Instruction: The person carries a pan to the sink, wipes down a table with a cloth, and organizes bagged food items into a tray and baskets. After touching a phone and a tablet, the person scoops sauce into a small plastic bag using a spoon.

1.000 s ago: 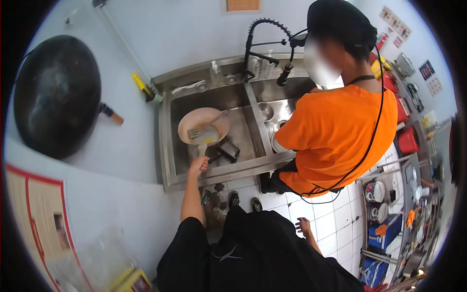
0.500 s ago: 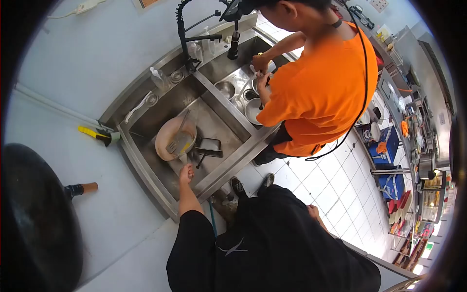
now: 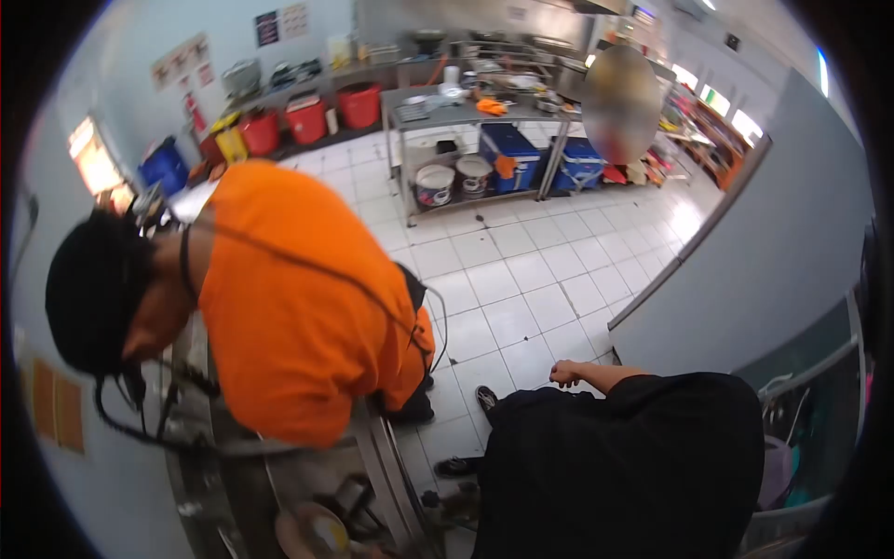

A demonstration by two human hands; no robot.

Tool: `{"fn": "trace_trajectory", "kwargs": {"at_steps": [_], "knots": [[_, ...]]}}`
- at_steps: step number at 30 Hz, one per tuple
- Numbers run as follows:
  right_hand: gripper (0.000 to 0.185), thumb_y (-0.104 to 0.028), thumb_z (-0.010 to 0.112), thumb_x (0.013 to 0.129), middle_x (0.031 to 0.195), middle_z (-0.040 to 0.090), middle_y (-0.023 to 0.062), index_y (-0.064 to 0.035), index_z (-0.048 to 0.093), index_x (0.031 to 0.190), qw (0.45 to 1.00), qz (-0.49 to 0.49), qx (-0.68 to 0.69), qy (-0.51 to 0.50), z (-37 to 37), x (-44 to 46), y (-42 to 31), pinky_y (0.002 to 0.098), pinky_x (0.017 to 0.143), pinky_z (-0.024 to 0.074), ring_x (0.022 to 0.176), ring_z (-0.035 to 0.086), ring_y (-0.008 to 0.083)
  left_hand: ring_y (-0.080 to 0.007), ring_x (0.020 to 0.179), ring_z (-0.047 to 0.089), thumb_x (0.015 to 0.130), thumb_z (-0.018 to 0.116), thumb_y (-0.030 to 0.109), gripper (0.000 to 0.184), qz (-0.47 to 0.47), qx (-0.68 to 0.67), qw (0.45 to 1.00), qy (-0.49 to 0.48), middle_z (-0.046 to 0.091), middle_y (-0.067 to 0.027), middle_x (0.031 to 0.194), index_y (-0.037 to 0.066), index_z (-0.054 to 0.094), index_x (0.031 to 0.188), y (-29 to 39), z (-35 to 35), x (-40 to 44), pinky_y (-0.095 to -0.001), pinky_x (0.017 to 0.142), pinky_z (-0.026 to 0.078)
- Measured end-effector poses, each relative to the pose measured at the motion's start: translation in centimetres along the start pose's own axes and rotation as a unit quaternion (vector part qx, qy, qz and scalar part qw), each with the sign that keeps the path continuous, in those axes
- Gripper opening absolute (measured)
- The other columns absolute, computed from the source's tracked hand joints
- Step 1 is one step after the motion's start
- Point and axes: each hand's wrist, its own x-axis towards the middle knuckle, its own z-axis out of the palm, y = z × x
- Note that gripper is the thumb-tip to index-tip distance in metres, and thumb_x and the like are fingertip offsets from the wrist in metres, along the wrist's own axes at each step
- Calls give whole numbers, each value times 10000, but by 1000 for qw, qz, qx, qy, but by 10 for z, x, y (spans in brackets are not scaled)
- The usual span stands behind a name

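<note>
My right hand (image 3: 564,374) hangs over the tiled floor beside my black shirt, empty, its fingers loosely curled and slightly apart. A light-coloured pan (image 3: 300,533) lies low in the metal sink (image 3: 380,458), cut off by the bottom edge of the view. Something yellow shows blurred inside the pan. Close to it is a dark rectangular container (image 3: 351,494). My left hand does not show, and the pan's handle end is out of sight.
A co-worker in an orange shirt (image 3: 289,307) bends over the sink at the left. Beyond the tiled floor (image 3: 503,279) stands a metal table (image 3: 410,116) with blue boxes (image 3: 510,149) and buckets beneath. A grey partition (image 3: 745,233) rises at the right.
The view has swung right, away from the sink towards the room. The pan now sits at the bottom edge, and my left hand, earlier on its handle, has left the view.
</note>
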Motion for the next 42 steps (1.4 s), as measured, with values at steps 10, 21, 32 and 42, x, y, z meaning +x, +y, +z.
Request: {"fn": "trace_trajectory", "kwargs": {"at_steps": [10, 21, 32, 42], "knots": [[378, -312, 532, 892, 938, 743, 85, -121, 657, 1193, 982, 8, 189, -5, 16, 55, 46, 417, 584, 583, 710, 687, 224, -369, 762, 668, 857, 589, 287, 293, 216, 55, 880, -420, 698, -168, 848, 62, 712, 998, 206, 193, -126, -483, 739, 530], [388, -366, 633, 842, 847, 744, 126, 4, 739, 898, 937, 79, 339, 3, 22, 149, 190, 464, 683, 595, 698, 715, 272, -414, 801, 664, 815, 595, 255, 308, 181, 378, 688, -593, 692, -193, 895, 47, 686, 1022, 247, 318, -288, -524, 752, 511], [111, -119, 624, 864, 806, 718, 137, -11, 622, 843, 836, 45, 530, 133, -141, 178, 249, 341, 450, 517, 600, 678, 225, -205, 763, 630, 920, 589, 291, 274, -55, 13, 810, -584, 623, -72, 908, 57, 622, 1060, 447, 502, -415, -337, 617, 518], [221, -152, 571, 908, 815, 688, 145, 30, 680, 968, 844, 123, 521, 39, -316, 275, 242, 452, 582, 554, 690, 668, 283, -250, 587, 594, 860, 519, 254, 198, 155, 436, 644, -609, 570, -87, 702, 97, 619, 790, 463, 622, -371, -428, 516, 475]]}}
